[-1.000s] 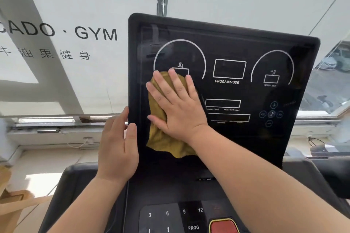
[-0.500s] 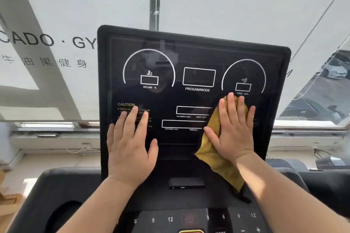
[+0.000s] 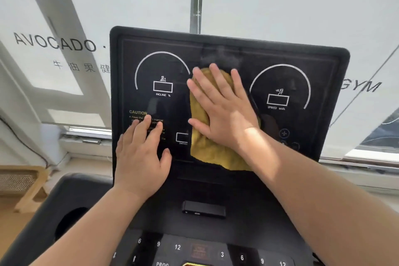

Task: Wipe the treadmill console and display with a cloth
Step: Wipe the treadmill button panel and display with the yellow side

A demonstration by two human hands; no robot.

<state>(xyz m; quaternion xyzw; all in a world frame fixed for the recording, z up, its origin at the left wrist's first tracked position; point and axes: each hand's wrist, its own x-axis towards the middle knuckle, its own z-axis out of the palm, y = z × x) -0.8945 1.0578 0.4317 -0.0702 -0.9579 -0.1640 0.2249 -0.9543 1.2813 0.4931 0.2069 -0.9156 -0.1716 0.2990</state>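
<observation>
The black treadmill display [image 3: 280, 54] stands upright in front of me, with an incline dial on its left and a speed dial on its right. A mustard-yellow cloth [image 3: 207, 153] lies flat against the display's middle, covering the program window. My right hand [image 3: 222, 108] presses on the cloth with fingers spread, pointing up. My left hand [image 3: 142, 157] rests flat on the lower left of the display, over the caution text, holding nothing. Below, the console keypad [image 3: 177, 247] shows number buttons.
A small black slot piece [image 3: 204, 209] sits on the console below the display. A round cup holder [image 3: 71, 222] is at the left of the console. Behind is a window with a white blind and gym lettering [image 3: 56, 44]. A wooden piece [image 3: 30, 196] stands at far left.
My right hand slid the cloth from the left dial to the lower right, then back up to the middle. My left hand moved from the display's left edge onto its lower-left face.
</observation>
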